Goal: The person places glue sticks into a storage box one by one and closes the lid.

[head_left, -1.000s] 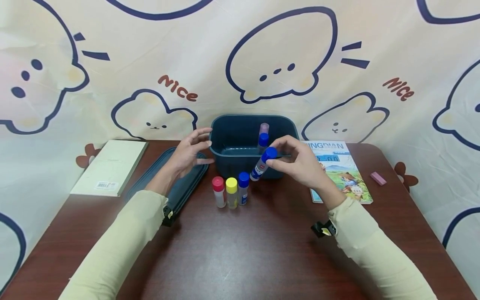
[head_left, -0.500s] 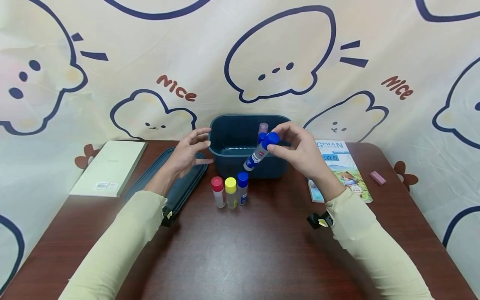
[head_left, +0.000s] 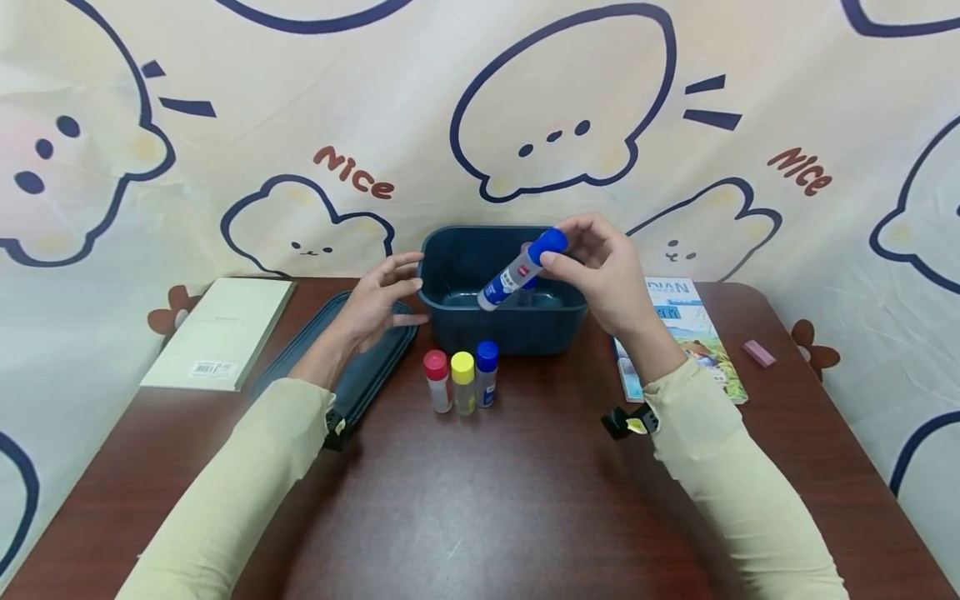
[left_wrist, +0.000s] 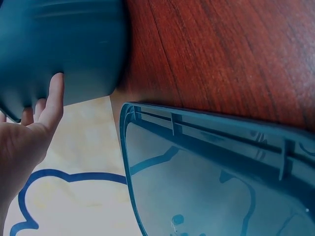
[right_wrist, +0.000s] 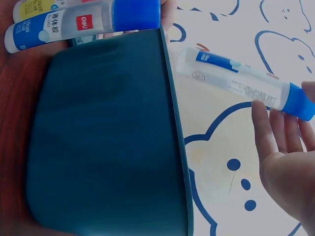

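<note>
My right hand (head_left: pixel 603 271) pinches a clear liquid glue bottle (head_left: pixel 517 272) by its blue cap, tilted above the front rim of a dark teal bin (head_left: pixel 495 333). The right wrist view shows the same glue bottle (right_wrist: pixel 231 81) beside the bin wall, held by the fingertips and thumb. Fingers fairly straight, my left hand (head_left: pixel 378 304) touches the bin's left side. Inside the bin stands another blue-capped bottle, mostly hidden behind the held one. Before the bin, glue bottles with a red cap (head_left: pixel 438 382), yellow cap (head_left: pixel 463 383) and blue cap (head_left: pixel 487 373) stand upright in a row.
The teal lid (head_left: pixel 386 354) lies on the table (head_left: pixel 480 500) under my left forearm. A pale green book (head_left: pixel 217 333) is at far left. To the right are a picture-covered book (head_left: pixel 697 342), partly behind my right wrist, and a pink eraser (head_left: pixel 759 353). A patterned curtain hangs behind.
My right hand has raised the blue-capped glue bottle from low in front of the bin to its rim, tilting it further over. The left hand stays at the bin's side.
</note>
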Tool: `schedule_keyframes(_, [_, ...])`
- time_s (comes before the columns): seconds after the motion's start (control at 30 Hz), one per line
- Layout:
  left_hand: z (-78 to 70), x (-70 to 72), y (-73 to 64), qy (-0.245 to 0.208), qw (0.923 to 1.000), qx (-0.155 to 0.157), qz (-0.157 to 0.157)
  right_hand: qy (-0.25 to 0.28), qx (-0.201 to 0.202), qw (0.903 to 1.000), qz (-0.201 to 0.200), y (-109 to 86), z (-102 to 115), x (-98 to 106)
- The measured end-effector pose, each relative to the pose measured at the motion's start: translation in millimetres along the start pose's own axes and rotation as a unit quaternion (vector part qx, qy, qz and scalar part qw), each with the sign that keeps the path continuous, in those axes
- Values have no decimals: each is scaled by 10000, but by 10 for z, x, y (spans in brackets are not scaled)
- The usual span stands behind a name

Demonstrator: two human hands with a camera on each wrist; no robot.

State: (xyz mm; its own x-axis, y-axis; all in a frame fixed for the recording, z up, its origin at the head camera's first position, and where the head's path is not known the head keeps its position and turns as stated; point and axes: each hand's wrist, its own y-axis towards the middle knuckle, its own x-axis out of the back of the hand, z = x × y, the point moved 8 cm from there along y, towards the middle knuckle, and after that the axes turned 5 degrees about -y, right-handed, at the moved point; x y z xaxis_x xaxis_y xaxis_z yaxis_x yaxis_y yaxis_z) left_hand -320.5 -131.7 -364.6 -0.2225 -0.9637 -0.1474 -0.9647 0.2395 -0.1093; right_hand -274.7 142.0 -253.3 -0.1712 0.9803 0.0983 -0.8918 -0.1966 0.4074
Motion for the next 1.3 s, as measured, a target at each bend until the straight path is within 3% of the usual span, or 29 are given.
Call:
schedule_keyframes(0.53, [-14, -3, 6, 3, 10000, -17, 38, -901, -7, 9952, -381, 178, -68, -94])
schedule_keyframes(0.8, [-41, -17, 20, 46, 10000, -27, 49, -1011, 33, 9948, -96, 253, -169, -229])
schedule_keyframes(1.3, [2, -1, -2, 38, 10000, 8, 72, -1230, -396, 9912, 270, 416, -418, -468])
